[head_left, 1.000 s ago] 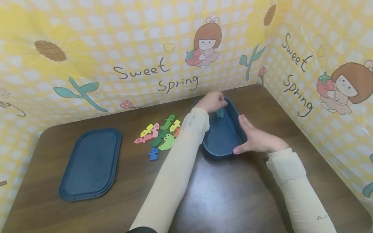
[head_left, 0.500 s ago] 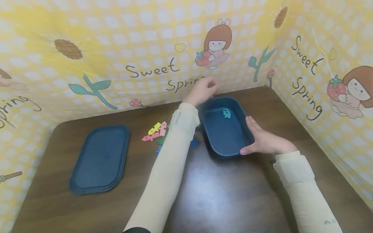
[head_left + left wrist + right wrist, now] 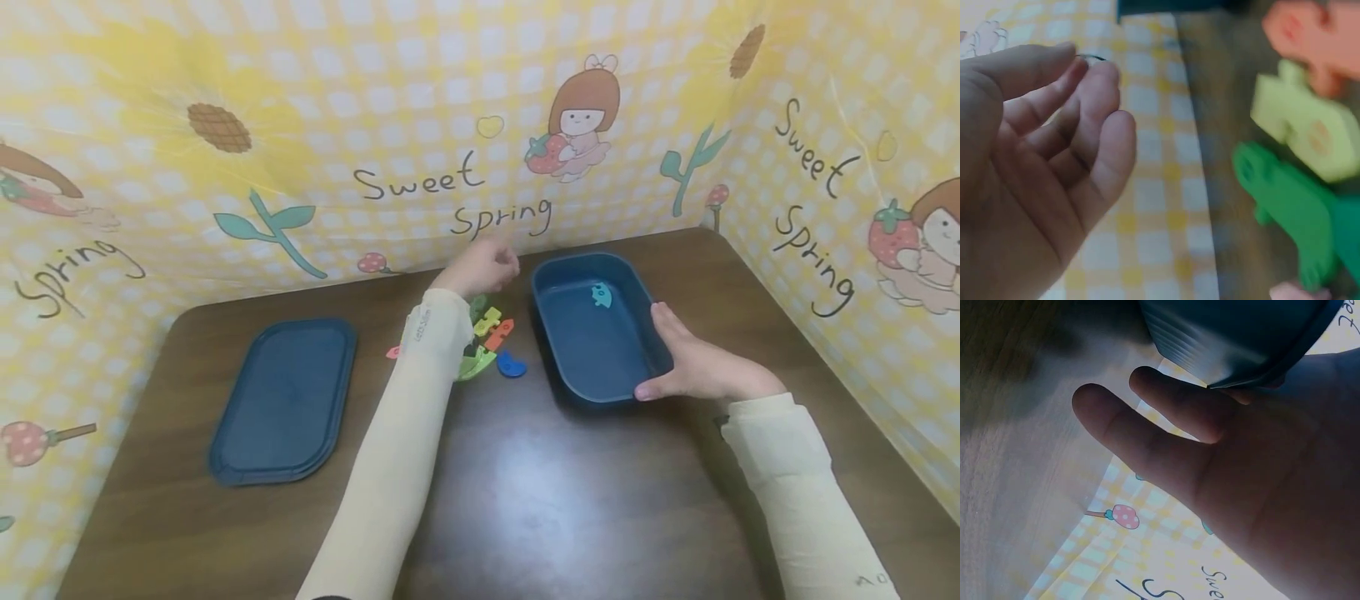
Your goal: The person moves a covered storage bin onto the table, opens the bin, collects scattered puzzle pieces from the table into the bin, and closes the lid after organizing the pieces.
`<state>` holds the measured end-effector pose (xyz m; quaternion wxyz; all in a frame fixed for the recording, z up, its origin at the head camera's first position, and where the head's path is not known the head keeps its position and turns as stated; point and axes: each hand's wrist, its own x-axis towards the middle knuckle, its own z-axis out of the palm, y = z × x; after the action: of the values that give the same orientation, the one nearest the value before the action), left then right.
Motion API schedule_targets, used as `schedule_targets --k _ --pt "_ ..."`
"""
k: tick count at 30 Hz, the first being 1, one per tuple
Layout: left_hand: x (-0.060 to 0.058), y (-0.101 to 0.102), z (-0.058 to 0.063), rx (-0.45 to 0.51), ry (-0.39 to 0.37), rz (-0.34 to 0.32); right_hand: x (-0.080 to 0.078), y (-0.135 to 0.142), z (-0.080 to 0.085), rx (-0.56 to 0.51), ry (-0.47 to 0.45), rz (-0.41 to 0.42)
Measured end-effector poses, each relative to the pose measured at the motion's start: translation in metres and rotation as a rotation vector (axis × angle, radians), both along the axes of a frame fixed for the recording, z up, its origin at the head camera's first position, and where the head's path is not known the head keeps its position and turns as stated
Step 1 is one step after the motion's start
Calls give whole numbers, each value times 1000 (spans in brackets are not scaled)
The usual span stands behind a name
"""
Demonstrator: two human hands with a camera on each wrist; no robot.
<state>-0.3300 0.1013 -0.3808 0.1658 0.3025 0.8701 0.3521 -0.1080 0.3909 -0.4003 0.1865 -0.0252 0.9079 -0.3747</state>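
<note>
In the head view my left hand [image 3: 483, 267] is raised just behind a pile of puzzle pieces. Its fingers are loosely curled with nothing held, as the left wrist view also shows. Beside it there lie a green piece [image 3: 1291, 212], a yellow piece [image 3: 1313, 125] and an orange piece [image 3: 1316, 37]. My forearm hides part of the pile; a light green piece [image 3: 477, 364] and a blue piece [image 3: 512, 365] show at its edge. My right hand [image 3: 701, 367], fingers extended, rests against the right side of a dark blue box [image 3: 600, 358]. One turquoise piece [image 3: 601, 295] lies inside the box.
A dark blue lid [image 3: 285, 400] lies flat on the left of the brown wooden table [image 3: 517, 508]. A yellow checked cloth [image 3: 420, 125] stands as a wall along the table's back and right side.
My left hand has come out of the box, swung left over its rim and lowered toward the pile, leaving the turquoise piece inside. The right hand stays at the box; the view has shifted left.
</note>
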Motion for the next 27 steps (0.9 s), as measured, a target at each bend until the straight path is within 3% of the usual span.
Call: schedule_targets --k 6,11,20,27 --pt "6 -20 -17 -213 -65 7 1 0 1 9 -4 3" --pt "12 -28 -24 -346 -81 27 1 -1 2 10 -8 0" --pt "14 -31 -32 -372 -51 -46 1 -1 2 7 -2 8" --pt "12 -34 -36 -390 85 -35 1 0 2 -9 -3 5"
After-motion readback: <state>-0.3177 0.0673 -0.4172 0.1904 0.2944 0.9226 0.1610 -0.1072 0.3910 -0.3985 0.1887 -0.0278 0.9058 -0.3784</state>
